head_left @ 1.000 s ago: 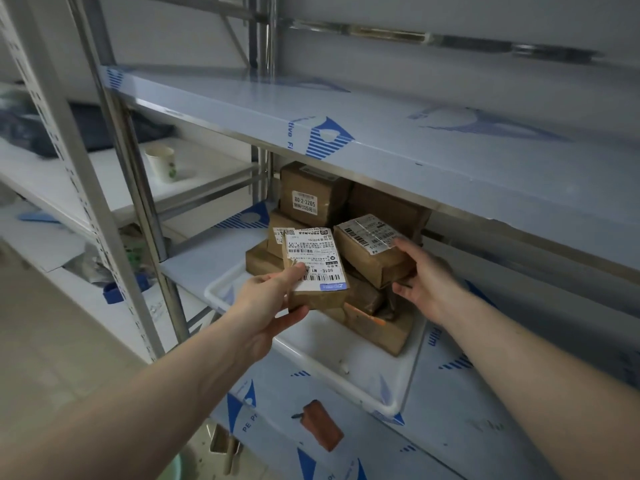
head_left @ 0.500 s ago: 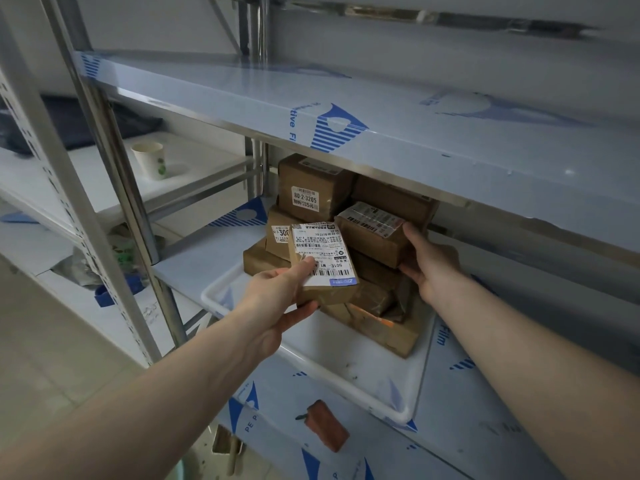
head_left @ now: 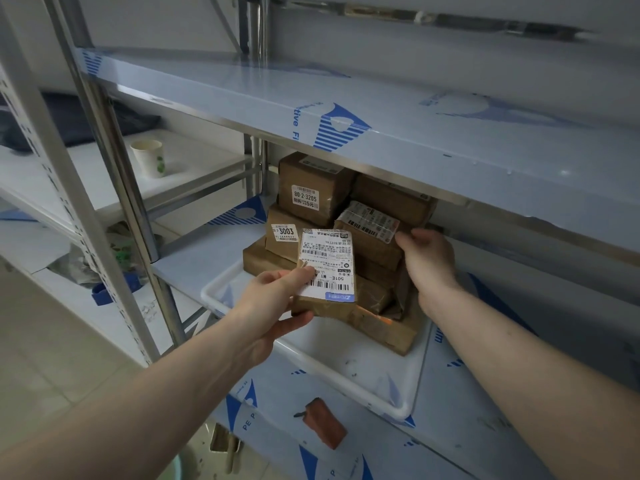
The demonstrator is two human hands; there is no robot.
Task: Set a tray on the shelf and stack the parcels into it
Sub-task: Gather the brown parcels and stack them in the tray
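"80-2-3205" on top parcel [head_left: 311, 188]

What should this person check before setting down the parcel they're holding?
1. Left hand grips the parcel firmly: ok.
2. Tray sits on the shelf: ok.
3. Bare tray floor free in front of the stack: ok.
4. Right hand steadies the tilted box: ok.
5. Stack stable without support: cannot tell.
6. Headroom under the upper shelf: not ok, top boxes nearly reach it.

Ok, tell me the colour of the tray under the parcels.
White tray, clearest in the head view.
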